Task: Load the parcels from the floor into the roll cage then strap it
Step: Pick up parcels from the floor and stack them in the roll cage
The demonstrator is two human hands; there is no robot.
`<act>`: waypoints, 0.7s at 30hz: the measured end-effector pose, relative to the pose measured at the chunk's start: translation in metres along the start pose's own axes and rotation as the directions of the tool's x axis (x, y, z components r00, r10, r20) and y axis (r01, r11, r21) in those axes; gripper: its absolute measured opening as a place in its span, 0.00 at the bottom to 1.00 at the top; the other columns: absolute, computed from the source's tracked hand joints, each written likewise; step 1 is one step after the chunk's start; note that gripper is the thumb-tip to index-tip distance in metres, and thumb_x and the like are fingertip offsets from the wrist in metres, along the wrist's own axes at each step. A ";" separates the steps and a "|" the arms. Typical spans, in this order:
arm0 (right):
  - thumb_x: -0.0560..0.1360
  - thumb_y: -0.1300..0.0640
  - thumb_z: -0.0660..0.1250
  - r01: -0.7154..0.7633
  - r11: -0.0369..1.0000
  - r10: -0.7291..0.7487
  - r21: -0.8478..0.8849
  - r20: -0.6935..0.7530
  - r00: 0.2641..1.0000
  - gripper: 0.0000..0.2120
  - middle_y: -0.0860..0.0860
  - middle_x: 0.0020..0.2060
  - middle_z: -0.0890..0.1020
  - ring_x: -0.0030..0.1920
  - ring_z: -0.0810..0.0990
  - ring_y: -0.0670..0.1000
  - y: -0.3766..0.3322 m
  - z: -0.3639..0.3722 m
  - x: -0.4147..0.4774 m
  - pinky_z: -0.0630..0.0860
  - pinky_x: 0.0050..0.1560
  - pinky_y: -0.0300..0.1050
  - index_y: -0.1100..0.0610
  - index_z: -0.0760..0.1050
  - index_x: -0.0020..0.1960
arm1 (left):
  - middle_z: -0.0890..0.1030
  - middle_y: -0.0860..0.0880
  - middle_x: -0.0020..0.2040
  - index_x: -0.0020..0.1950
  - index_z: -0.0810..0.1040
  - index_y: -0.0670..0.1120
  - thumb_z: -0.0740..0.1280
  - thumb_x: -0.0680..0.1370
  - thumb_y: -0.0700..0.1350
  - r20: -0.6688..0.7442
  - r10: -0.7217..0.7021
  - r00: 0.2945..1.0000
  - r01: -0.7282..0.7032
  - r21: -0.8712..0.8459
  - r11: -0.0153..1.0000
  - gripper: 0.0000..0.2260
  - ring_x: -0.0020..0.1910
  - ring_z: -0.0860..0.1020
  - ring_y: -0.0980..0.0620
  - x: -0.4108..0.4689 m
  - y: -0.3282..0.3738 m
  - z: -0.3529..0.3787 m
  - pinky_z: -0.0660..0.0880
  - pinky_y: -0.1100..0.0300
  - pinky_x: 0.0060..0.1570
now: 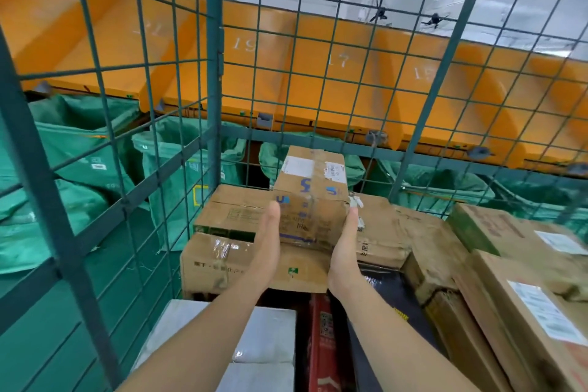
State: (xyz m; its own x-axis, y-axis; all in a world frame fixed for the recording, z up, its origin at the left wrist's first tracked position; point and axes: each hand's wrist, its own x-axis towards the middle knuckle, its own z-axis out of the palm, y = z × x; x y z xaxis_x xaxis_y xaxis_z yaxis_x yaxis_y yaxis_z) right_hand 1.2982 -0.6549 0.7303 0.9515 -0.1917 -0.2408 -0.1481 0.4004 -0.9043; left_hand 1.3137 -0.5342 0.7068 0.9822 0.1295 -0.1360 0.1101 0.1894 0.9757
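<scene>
Cardboard parcels point(222, 264) already fill much of the roll cage point(213, 41), while the left hand point(264, 242) and right hand point(345, 248) press flat-fingered on one more box point(311, 197); strapping is not yet done.

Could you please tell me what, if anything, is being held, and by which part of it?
A cardboard parcel, pressed between flat palms: the left-hand grip on its left side, the right-hand grip on its right side, at its near end.
</scene>
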 end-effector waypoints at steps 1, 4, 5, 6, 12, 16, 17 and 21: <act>0.70 0.21 0.53 0.018 1.000 -0.017 -0.020 0.040 0.999 0.36 0.49 0.60 0.83 0.59 0.81 0.54 -0.003 0.002 -0.004 0.76 0.63 0.61 0.41 0.76 0.66 | 0.71 0.59 0.71 0.74 0.66 0.61 0.56 0.69 0.79 0.046 0.031 0.998 -0.032 0.023 0.999 0.38 0.73 0.67 0.50 -0.008 0.011 0.000 0.63 0.42 0.72; 0.66 0.19 0.55 0.071 0.994 -0.059 -0.081 0.142 0.988 0.40 0.49 0.62 0.82 0.62 0.81 0.54 -0.006 0.002 -0.007 0.76 0.63 0.62 0.41 0.74 0.69 | 0.66 0.59 0.68 0.78 0.58 0.55 0.63 0.75 0.68 0.071 0.071 0.995 -0.078 0.104 0.992 0.36 0.71 0.63 0.55 -0.009 0.023 -0.005 0.57 0.55 0.71; 0.68 0.20 0.54 0.083 0.990 -0.066 -0.111 0.146 0.987 0.39 0.49 0.62 0.82 0.62 0.80 0.54 -0.009 0.004 -0.007 0.76 0.64 0.62 0.41 0.74 0.70 | 0.66 0.57 0.71 0.79 0.57 0.53 0.63 0.73 0.69 0.070 0.043 0.997 -0.052 0.125 0.991 0.39 0.72 0.63 0.54 -0.006 0.025 -0.007 0.58 0.53 0.72; 0.68 0.20 0.54 0.086 0.986 -0.067 -0.142 0.130 0.989 0.39 0.49 0.63 0.81 0.62 0.80 0.53 -0.011 0.006 -0.006 0.75 0.65 0.61 0.41 0.73 0.70 | 0.64 0.55 0.75 0.79 0.55 0.53 0.63 0.70 0.73 0.076 0.009 0.997 -0.020 0.151 0.988 0.44 0.74 0.62 0.51 -0.004 0.028 -0.007 0.57 0.50 0.74; 0.64 0.16 0.52 -0.041 0.942 0.082 -0.333 0.108 0.991 0.46 0.47 0.67 0.76 0.63 0.77 0.51 -0.027 0.009 0.005 0.75 0.63 0.53 0.42 0.68 0.73 | 0.53 0.51 0.80 0.80 0.50 0.55 0.59 0.54 0.84 0.068 -0.129 0.989 0.113 0.193 0.975 0.61 0.78 0.55 0.47 0.019 0.027 -0.008 0.56 0.43 0.75; 0.76 0.26 0.45 -0.087 0.914 0.128 -0.395 0.080 0.989 0.37 0.51 0.67 0.75 0.61 0.76 0.52 -0.032 0.005 0.020 0.73 0.52 0.47 0.46 0.64 0.76 | 0.54 0.50 0.80 0.80 0.49 0.54 0.58 0.57 0.84 0.061 -0.201 0.978 0.183 0.228 0.956 0.60 0.78 0.55 0.46 0.034 0.022 -0.004 0.56 0.44 0.75; 0.77 0.27 0.44 -0.074 0.912 0.116 -0.403 0.082 0.990 0.36 0.51 0.64 0.78 0.55 0.78 0.49 -0.031 0.004 0.024 0.76 0.46 0.45 0.46 0.67 0.74 | 0.53 0.50 0.80 0.81 0.48 0.53 0.58 0.59 0.82 0.075 -0.208 0.975 0.185 0.239 0.953 0.58 0.78 0.54 0.47 0.037 0.022 -0.001 0.54 0.44 0.76; 0.74 0.23 0.42 -0.180 0.906 0.204 -0.383 0.021 0.979 0.39 0.51 0.63 0.77 0.59 0.78 0.53 -0.019 -0.011 0.041 0.77 0.50 0.51 0.46 0.71 0.70 | 0.53 0.50 0.80 0.81 0.48 0.52 0.59 0.64 0.79 0.064 -0.198 0.978 0.173 0.273 0.946 0.53 0.78 0.54 0.47 0.046 0.015 0.011 0.53 0.47 0.75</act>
State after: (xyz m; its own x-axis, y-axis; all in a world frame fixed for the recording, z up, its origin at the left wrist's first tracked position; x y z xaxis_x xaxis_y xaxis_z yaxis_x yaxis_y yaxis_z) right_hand 1.3371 -0.6805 0.7332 0.9069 -0.0873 -0.4122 -0.4089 0.0543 -0.9110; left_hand 1.3625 -0.5363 0.7170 0.9487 0.0268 -0.3151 0.3161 -0.0643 0.9465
